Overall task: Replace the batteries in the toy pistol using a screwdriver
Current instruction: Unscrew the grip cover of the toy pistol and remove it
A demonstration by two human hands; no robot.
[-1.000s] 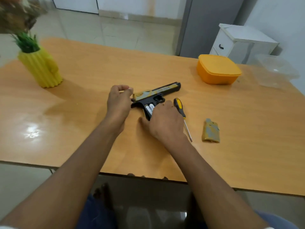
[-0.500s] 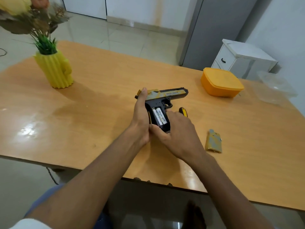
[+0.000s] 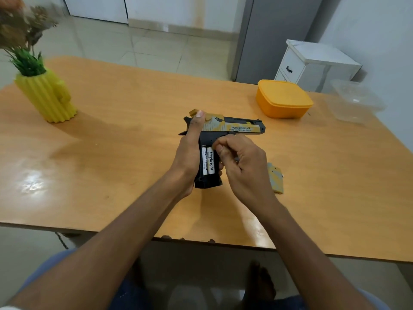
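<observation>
A wooden table (image 3: 111, 153) fills most of the frame, its near edge running across the lower third. At the upper left of the frame stands a yellow ribbed cactus-shaped vase (image 3: 48, 97) holding green and dried stems. At the upper right, on the table, sits an orange lidded plastic container (image 3: 282, 98), and further right, near the table's edge, a clear plastic tub (image 3: 355, 101). Beyond the table at the upper right stands a white bedside cabinet (image 3: 312, 63) against the wall.

In the centre of the frame the toy pistol (image 3: 237, 126) is held up off the table, barrel pointing to the right, grip pointing down toward the viewer. The left hand (image 3: 190, 153) wraps the back of the grip, its thumb lying up along the rear of the tan slide. The grip's side is open and two white AA batteries (image 3: 207, 161) lie side by side in the compartment, the nearer one printed "Heybright". The right hand (image 3: 241, 162) has its fingers curled in, fingertips at the top end of the batteries just beside the trigger guard; whether it actually pinches a battery cannot be told. To the right of that hand, flat on the table, lies the tan and grey battery cover (image 3: 276, 177), partly hidden by the wrist
</observation>
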